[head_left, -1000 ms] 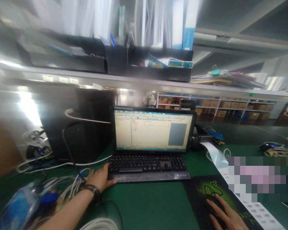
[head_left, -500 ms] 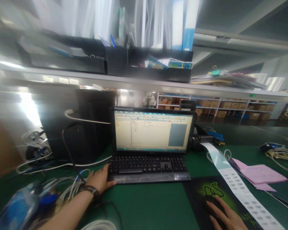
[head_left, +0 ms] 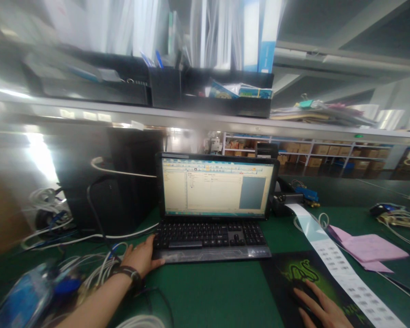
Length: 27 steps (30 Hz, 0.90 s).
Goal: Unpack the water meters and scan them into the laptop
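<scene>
My left hand (head_left: 141,257) rests against the left edge of a black keyboard (head_left: 210,237), with its fingertips at the near corner and nothing in it. A wristwatch-like dark band (head_left: 126,273) circles that wrist. My right hand (head_left: 321,305) lies over a dark computer mouse (head_left: 302,294), which is partly hidden beneath the fingers. The mouse sits on a black mouse pad with a green logo (head_left: 300,273). Above the keyboard, a monitor (head_left: 217,187) shows a pale software window.
Bundled white and blue cables (head_left: 89,269) and a blue bag (head_left: 25,291) lie left of my arm. A black computer tower (head_left: 123,182) stands behind them. A printed label strip (head_left: 341,264) runs past the mouse pad, beside pink papers (head_left: 369,248). Binders crowd the shelf overhead.
My hands stay in the same places on the keyboard and mouse. The whole view has shifted only slightly, and the pink papers at right now show plainly.
</scene>
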Tool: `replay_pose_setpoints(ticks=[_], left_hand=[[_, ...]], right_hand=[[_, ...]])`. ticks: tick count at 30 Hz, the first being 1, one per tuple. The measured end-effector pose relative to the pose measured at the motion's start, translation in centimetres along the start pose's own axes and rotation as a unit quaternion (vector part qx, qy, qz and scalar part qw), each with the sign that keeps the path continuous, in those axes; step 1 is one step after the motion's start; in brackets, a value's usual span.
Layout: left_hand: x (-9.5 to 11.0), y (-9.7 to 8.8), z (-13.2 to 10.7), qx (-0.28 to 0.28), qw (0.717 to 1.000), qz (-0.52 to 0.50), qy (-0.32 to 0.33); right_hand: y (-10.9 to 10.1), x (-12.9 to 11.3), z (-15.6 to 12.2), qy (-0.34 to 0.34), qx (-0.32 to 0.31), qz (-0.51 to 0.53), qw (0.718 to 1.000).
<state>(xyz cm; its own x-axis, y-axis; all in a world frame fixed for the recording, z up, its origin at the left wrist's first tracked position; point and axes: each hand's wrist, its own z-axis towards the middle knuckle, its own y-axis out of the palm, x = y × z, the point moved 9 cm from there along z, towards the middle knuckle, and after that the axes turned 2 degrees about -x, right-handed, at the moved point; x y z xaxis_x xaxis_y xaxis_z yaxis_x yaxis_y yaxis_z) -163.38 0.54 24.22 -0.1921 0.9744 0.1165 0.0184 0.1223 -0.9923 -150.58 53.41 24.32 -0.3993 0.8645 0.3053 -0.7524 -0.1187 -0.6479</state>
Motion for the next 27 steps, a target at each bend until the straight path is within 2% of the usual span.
replay_pose_setpoints(ticks=[8,12,15,18,21,24,27], left_hand=[[-0.1,0.0,0.1,0.007,1.000,0.002,0.005],[-0.5,0.4,0.7,0.010,1.000,0.007,0.012],[-0.8,0.8,1.3,0.017,1.000,0.007,0.019],[-1.0,1.1,1.7,0.024,0.999,0.011,0.026],[-1.0,1.1,1.9,0.029,0.999,0.020,0.029],[-1.0,1.1,1.9,0.034,0.999,0.029,0.025],[-1.0,1.2,1.9,0.034,0.999,0.032,0.024]], right_hand=[[0.0,0.0,-0.4,0.003,0.006,0.002,1.000],[0.3,0.4,-0.8,0.070,-0.045,0.017,0.996],[-0.3,0.8,0.3,0.131,-0.083,0.033,0.987],[-1.2,0.8,3.9,0.150,-0.085,0.083,0.982],[-0.6,0.5,9.3,0.145,-0.086,0.178,0.969],[2.8,0.3,14.1,0.166,-0.137,0.259,0.941],[6.6,-0.3,17.1,0.172,-0.195,0.244,0.934]])
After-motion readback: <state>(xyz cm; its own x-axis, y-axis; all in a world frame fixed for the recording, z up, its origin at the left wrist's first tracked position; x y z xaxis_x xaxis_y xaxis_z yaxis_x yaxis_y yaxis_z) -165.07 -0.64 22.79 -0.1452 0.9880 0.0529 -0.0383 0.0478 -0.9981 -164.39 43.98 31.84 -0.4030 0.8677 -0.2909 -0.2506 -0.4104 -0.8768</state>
